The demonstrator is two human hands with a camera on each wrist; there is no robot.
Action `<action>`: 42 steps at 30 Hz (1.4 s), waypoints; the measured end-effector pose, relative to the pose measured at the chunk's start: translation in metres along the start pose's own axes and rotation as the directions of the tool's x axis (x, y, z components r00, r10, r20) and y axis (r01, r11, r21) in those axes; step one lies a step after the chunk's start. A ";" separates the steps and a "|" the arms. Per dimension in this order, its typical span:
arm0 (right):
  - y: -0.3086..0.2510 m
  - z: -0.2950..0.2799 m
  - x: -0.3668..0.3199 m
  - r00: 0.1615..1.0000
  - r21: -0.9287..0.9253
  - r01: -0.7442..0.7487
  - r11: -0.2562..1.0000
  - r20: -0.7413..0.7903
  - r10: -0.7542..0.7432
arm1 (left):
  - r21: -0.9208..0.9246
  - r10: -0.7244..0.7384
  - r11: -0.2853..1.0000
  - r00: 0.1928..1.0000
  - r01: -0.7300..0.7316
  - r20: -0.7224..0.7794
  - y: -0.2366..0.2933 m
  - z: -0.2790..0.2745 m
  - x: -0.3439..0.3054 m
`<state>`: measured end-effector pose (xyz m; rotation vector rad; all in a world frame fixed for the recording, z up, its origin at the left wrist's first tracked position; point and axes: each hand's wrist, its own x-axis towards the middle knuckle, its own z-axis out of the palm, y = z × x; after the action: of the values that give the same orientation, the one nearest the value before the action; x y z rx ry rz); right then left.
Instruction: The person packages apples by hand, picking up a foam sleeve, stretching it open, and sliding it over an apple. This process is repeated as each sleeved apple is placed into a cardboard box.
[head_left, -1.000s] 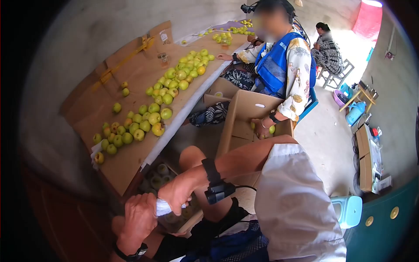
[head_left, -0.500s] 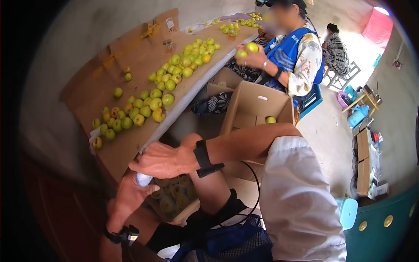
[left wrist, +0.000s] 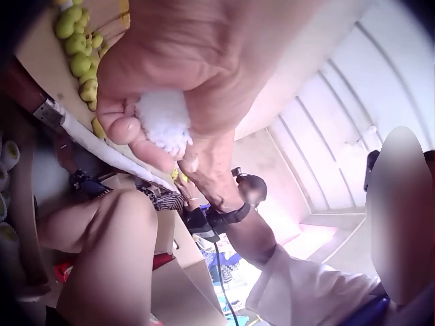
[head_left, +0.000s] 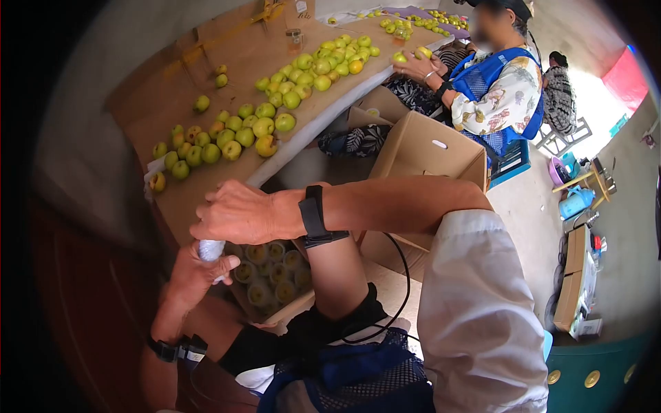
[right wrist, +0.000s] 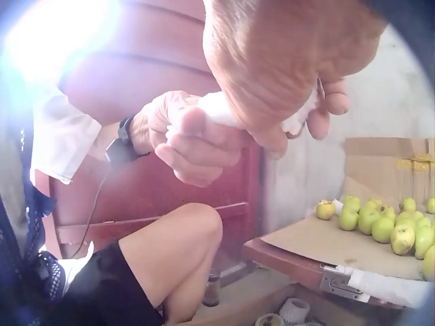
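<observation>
In the head view a bunched white foam fruit net [head_left: 211,250] shows between the two hands. My left hand [head_left: 189,279] grips it from below, the thumb along its side. Above it my right hand [head_left: 241,212] curls over the net's upper end, back of the hand toward the head camera. The right wrist view shows the white foam net [right wrist: 219,111] running from the left fist into the right hand, with more white foam at the right fingertips. In the left wrist view the frilled foam [left wrist: 165,123] pokes out between the left fingers. Whether an apple is inside is hidden.
Many green-yellow apples [head_left: 264,126] lie on the cardboard-covered table [head_left: 165,213]. Under my hands a low box [head_left: 292,306] holds net-wrapped fruit. An open carton [head_left: 396,148] stands ahead, beside a seated person [head_left: 502,103] holding apples. A glass jar [head_left: 295,38] stands farther back.
My right hand has shifted from beside the left hand to above it, still holding the net. The neighbouring person has lifted apples from the carton. The head view has turned slightly.
</observation>
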<state>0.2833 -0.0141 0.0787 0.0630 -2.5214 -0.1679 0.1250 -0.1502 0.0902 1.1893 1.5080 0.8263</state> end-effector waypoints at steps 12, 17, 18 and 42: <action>-0.020 -0.028 -0.010 0.949 0.029 0.223 0.974 -0.237 -0.210 | -0.579 0.018 0.809 0.979 0.104 0.202 -0.004 0.036 -0.055; -0.027 -0.029 -0.010 0.926 0.058 0.299 0.953 -0.257 -0.275 | -0.715 0.079 0.671 0.940 0.195 0.331 -0.003 0.050 -0.068; -0.029 -0.029 -0.010 0.918 0.072 0.322 0.944 -0.267 -0.292 | -0.730 0.088 0.649 0.932 0.215 0.352 -0.002 0.052 -0.070; -0.065 -0.023 0.000 0.898 0.297 0.387 0.873 -0.336 -0.284 | -0.795 0.268 0.410 0.774 0.447 0.573 -0.025 0.073 -0.105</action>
<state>0.2969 -0.0814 0.0890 0.6376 -2.2032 0.1566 0.1901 -0.2622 0.0783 0.3881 0.3323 0.8523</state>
